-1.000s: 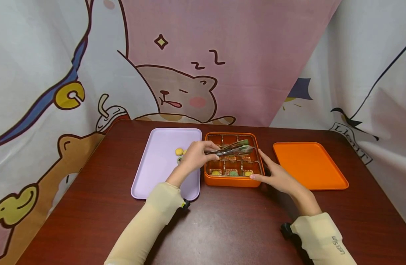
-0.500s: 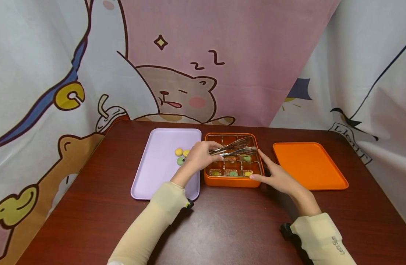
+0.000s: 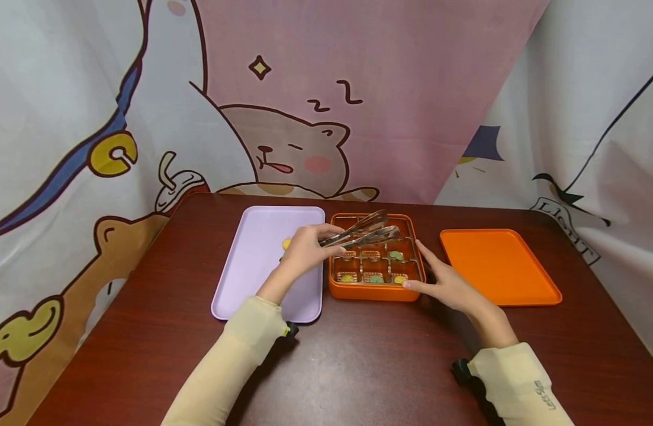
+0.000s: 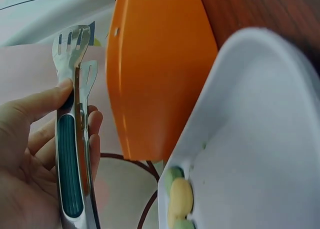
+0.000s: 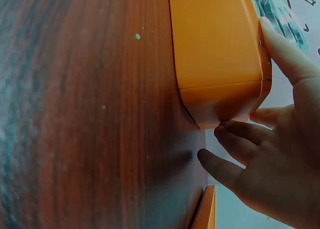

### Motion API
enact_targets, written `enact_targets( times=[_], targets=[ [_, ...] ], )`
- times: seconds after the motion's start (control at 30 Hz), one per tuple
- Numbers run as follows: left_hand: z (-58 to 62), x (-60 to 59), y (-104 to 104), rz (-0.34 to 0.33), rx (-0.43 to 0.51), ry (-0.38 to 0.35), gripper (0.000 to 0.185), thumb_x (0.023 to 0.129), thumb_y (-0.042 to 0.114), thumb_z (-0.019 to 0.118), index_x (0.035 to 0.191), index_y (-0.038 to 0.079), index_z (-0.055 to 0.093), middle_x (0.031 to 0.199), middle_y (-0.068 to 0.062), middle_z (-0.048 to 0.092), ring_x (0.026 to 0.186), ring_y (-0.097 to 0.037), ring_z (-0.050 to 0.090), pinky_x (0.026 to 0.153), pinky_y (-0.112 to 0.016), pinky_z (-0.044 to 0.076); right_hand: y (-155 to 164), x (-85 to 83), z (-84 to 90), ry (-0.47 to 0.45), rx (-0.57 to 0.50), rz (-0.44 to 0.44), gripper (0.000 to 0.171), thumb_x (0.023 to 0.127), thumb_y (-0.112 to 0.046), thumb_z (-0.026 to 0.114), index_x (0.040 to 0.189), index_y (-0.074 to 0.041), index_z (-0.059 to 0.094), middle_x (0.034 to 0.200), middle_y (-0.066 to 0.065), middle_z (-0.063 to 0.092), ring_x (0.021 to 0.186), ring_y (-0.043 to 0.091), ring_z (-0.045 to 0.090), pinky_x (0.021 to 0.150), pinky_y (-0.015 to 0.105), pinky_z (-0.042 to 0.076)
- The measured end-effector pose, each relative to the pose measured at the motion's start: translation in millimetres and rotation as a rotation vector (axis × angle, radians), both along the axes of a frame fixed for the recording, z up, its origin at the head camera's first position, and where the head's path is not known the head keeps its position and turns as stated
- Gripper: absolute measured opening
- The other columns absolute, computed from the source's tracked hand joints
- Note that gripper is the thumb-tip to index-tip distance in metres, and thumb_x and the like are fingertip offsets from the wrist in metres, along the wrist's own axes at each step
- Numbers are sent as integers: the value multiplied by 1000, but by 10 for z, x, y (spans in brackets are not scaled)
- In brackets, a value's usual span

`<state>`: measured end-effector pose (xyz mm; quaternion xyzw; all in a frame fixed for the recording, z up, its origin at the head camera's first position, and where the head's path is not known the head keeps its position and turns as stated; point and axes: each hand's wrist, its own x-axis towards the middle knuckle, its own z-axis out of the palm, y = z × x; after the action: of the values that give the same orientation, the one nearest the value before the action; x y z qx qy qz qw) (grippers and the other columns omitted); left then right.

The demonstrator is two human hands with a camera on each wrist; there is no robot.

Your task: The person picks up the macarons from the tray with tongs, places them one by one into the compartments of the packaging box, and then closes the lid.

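My left hand (image 3: 304, 251) holds metal tongs (image 3: 376, 236) with green handle inserts over the left part of an orange divided box (image 3: 376, 292). The two tong arms are spread, with nothing seen between them. My right hand (image 3: 454, 287) rests at the box's right front corner, thumb at the front rim and fingers extended along the side. A green round cookie-like piece (image 3: 396, 255) lies in the middle row's right compartment. The front row holds a yellow piece (image 3: 347, 278), a green piece (image 3: 376, 278) and another yellow piece (image 3: 400, 279).
On the left lies a lilac tray (image 3: 246, 266), touching or nearly touching the box; several yellow and green pieces (image 4: 181, 196) sit on it, partly hidden by my left hand. An orange flat tray or lid (image 3: 499, 266) lies to the right on the dark wooden table (image 3: 374, 361).
The tongs have spread apart and released the green piece into the middle row's right compartment. My left hand has since drawn the tongs leftward. The right hand stays put.
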<state>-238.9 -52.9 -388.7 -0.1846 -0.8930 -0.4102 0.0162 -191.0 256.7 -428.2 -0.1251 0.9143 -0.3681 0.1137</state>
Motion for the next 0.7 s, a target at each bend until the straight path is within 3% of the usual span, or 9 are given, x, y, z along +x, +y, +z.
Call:
enact_targets(
  times=[0.17, 0.33, 0.7],
  targets=[
    [12, 14, -137, 34, 37, -19, 38, 76, 25, 79, 112, 18, 69, 105, -3, 71, 91, -11, 65, 67, -26, 48, 1, 2, 1, -2, 3, 2, 100, 84, -51, 64, 152, -23, -3, 157, 18, 9, 138, 47, 16, 100, 69, 20],
    [3, 20, -289, 43, 75, -29, 38, 76, 23, 79, 112, 16, 69, 105, -4, 71, 88, -12, 66, 67, -25, 49, 3, 6, 11, 4, 4, 6, 99, 84, -50, 64, 152, -23, -2, 157, 19, 9, 138, 47, 16, 100, 68, 20],
    [-1, 55, -601, 104, 86, -46, 38, 75, 22, 79, 112, 15, 69, 105, -5, 71, 95, -16, 67, 81, -35, 48, -14, 20, 25, 3, -8, -2, 99, 84, -49, 65, 152, -22, -2, 156, 20, 11, 137, 47, 17, 100, 68, 21]
  ],
)
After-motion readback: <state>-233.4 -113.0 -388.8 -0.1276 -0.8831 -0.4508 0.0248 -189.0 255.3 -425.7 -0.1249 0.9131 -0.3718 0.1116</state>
